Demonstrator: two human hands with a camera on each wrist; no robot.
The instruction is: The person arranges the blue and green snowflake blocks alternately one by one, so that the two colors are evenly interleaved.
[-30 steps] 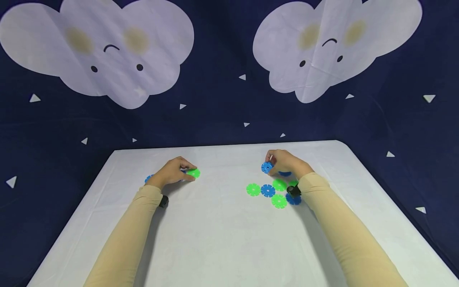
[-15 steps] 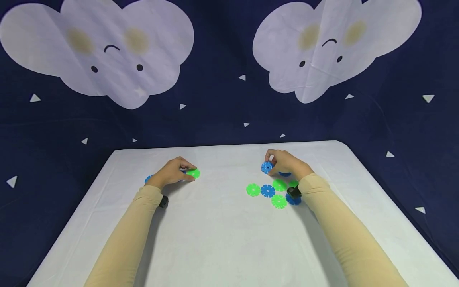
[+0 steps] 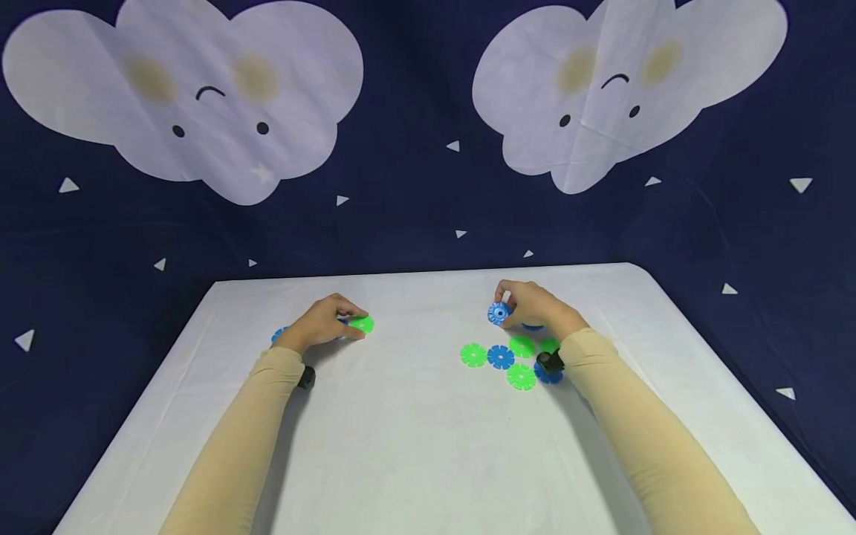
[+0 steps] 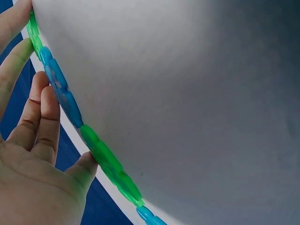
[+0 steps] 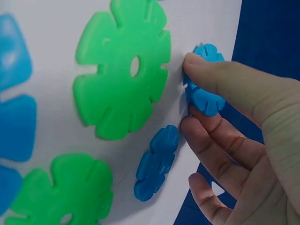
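My left hand (image 3: pixel 321 323) pinches a green notched plastic disc (image 3: pixel 362 325) between thumb and finger at the left of the table. This disc ends a row of alternating green and blue discs. The left wrist view shows the row edge-on, with the other fingers touching a blue disc (image 4: pixel 63 86) and another green disc (image 4: pixel 112 166). Whether all are joined cannot be told. My right hand (image 3: pixel 535 303) pinches a blue notched disc (image 3: pixel 498 313) by its edges, tilted up from the table. Part of that disc is behind the thumb in the right wrist view.
Near my right hand lie several loose discs, among them a green disc (image 3: pixel 473 355), a blue disc (image 3: pixel 501 357) and another green disc (image 3: pixel 521 377). The white table (image 3: pixel 414 446) ends at a dark blue cloud-print cloth (image 3: pixel 401 238) behind it.
The blue disc in my right hand has turned slightly, and its face looks lighter now. My left hand keeps its place on the green disc.
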